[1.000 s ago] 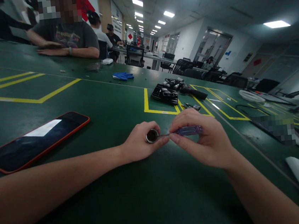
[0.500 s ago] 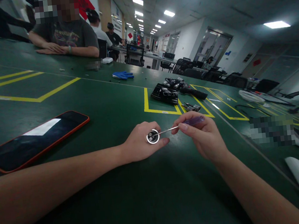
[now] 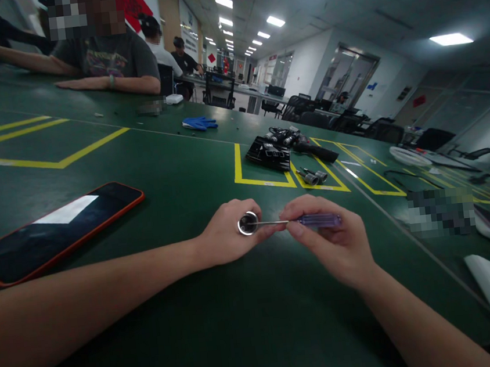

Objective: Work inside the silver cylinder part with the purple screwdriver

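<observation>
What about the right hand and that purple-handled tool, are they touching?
Touching. The head view shows the thumb and fingers of the right hand pinching the purple-handled tool near its shaft.

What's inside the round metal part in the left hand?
The round metal part shows a dark hollow, with the screwdriver reaching over its rim. Deeper detail is too dark to tell, and the left hand covers most of the outside.

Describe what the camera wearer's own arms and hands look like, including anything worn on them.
The left hand and right hand are bare, with no gloves, rings, watch or bracelet showing. The left forearm and right forearm are uncovered too: no sleeve is in view. I see no markings or cables on them.
</observation>
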Action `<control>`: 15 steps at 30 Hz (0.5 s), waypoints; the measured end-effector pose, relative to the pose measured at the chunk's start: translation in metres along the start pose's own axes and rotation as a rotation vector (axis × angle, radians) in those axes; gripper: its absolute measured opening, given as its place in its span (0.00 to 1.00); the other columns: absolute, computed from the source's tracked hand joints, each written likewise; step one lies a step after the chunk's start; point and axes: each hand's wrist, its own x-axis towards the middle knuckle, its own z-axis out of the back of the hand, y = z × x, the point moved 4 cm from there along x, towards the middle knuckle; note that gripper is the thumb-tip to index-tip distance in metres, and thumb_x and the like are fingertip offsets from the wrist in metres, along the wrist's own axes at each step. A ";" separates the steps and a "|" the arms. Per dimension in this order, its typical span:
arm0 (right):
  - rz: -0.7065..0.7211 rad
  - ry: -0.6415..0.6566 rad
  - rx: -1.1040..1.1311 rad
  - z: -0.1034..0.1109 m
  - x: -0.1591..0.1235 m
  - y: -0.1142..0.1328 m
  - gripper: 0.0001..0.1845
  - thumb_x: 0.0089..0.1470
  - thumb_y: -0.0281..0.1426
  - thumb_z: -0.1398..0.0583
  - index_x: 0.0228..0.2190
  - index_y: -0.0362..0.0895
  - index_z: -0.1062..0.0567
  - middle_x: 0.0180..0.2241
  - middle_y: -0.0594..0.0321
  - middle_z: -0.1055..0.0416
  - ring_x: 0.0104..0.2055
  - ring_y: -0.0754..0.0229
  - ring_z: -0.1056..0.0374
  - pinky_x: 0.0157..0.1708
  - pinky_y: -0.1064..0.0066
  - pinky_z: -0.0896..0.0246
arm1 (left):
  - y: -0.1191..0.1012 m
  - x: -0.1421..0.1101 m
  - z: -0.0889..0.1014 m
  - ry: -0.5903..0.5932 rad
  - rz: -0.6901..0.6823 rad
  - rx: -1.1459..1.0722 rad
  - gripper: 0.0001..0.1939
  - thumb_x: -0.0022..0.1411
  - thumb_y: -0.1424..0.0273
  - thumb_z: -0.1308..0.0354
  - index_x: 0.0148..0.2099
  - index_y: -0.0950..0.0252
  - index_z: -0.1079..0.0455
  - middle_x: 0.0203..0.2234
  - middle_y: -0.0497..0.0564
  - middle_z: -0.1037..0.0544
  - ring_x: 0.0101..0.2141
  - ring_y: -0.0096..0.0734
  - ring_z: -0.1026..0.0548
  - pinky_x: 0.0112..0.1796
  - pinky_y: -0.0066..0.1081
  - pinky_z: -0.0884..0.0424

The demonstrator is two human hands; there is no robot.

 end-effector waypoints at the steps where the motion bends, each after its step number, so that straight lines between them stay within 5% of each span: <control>1: 0.039 0.005 -0.037 -0.001 -0.001 0.003 0.06 0.50 0.25 0.39 0.33 0.45 0.27 0.33 0.61 0.28 0.38 0.59 0.31 0.38 0.64 0.36 | 0.000 0.000 0.000 -0.005 -0.006 0.007 0.17 0.57 0.58 0.45 0.27 0.67 0.36 0.20 0.46 0.30 0.21 0.24 0.33 0.23 0.24 0.39; 15: 0.083 0.026 -0.086 -0.003 -0.004 0.008 0.06 0.49 0.24 0.40 0.32 0.45 0.28 0.31 0.61 0.28 0.35 0.59 0.31 0.37 0.62 0.35 | 0.004 -0.001 0.000 0.009 0.012 0.014 0.16 0.55 0.58 0.44 0.27 0.67 0.36 0.21 0.48 0.30 0.23 0.27 0.32 0.25 0.27 0.38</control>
